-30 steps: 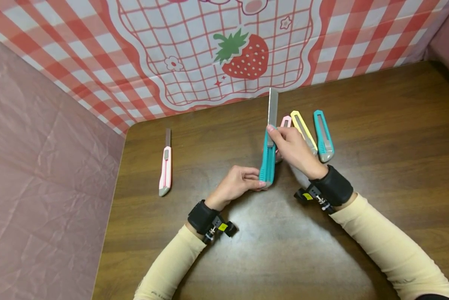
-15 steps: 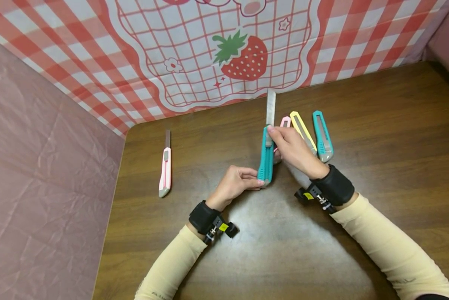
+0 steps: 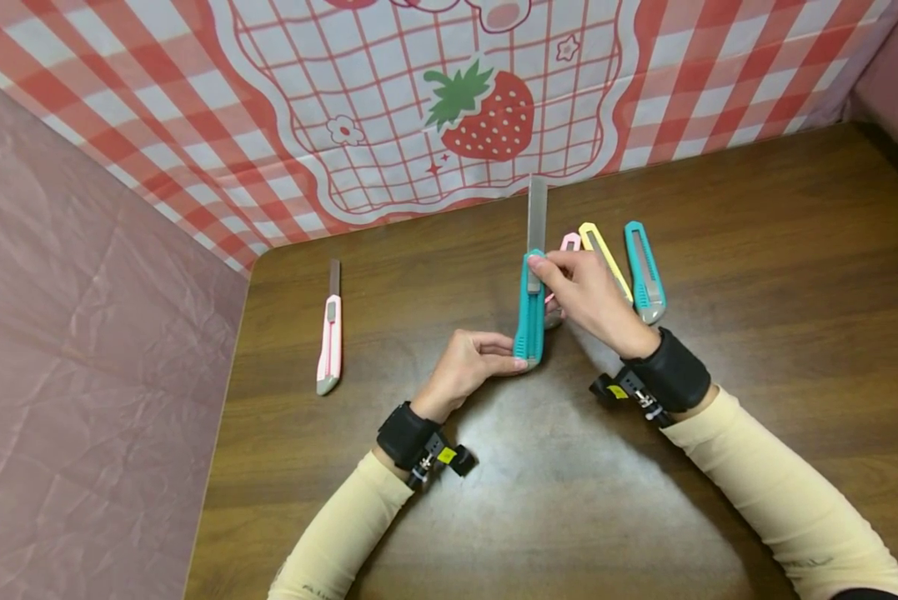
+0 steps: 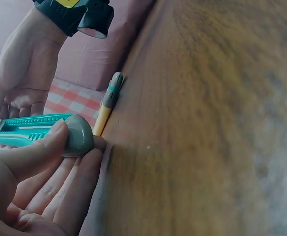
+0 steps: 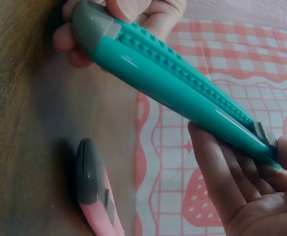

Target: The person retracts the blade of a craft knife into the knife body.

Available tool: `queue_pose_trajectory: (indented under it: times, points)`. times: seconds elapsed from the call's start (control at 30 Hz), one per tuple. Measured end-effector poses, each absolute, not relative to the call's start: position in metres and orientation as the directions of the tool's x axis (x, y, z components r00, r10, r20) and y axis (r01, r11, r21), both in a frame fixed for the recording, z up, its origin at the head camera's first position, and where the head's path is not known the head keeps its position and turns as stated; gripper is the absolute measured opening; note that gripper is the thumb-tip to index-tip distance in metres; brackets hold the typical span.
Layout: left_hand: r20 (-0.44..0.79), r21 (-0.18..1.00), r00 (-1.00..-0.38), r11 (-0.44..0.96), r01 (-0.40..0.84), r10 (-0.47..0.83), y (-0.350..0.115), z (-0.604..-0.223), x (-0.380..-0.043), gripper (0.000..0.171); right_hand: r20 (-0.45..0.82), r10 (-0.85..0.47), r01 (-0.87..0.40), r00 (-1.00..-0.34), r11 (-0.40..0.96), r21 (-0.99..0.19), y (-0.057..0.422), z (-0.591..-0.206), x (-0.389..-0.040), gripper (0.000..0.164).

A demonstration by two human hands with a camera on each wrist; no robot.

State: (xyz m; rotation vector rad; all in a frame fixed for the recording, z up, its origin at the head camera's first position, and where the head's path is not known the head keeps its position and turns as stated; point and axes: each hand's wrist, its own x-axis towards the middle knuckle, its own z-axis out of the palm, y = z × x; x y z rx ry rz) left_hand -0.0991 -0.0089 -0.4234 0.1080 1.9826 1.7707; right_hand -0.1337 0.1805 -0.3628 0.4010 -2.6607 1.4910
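Observation:
A teal utility knife (image 3: pixel 529 321) is held upright in both hands over the table, its long blade (image 3: pixel 537 212) extended from the far end. My left hand (image 3: pixel 467 367) pinches the grey end cap (image 4: pixel 79 137) between thumb and fingers. Higher up, my right hand (image 3: pixel 587 292) grips the blade end; its thumb lies by the metal slider (image 5: pixel 264 132) and its fingers support the back of the body. Just behind the right hand, a pink utility knife (image 3: pixel 571 242) lies partly hidden on the table.
To the right lie a yellow utility knife (image 3: pixel 604 260) and another teal utility knife (image 3: pixel 646 271). Far left on the brown table (image 3: pixel 283 467) is a pink-and-white utility knife (image 3: pixel 330 342) with its blade out. A checked strawberry cloth (image 3: pixel 486 117) hangs behind.
The teal knife has shifted slightly to the left, with its blade turning a little. Both hands keep their hold on it, and the slider stays near the blade end.

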Motion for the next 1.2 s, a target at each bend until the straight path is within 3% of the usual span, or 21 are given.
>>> queue_pose_trajectory:
  times: [0.43, 1.2]
  points:
    - [-0.325, 0.944, -0.864, 0.186, -0.273, 0.385, -0.008, -0.405, -0.097, 0.028, 0.213, -0.223, -0.3, -0.951, 0.502, -0.811, 0.183, -0.362, -0.137, 0.041]
    - [-0.305, 0.948, -0.883, 0.197, -0.248, 0.356, -0.007, -0.425, -0.098, 0.027, 0.141, -0.252, -0.251, -0.957, 0.485, -0.838, 0.186, -0.37, -0.138, 0.036]
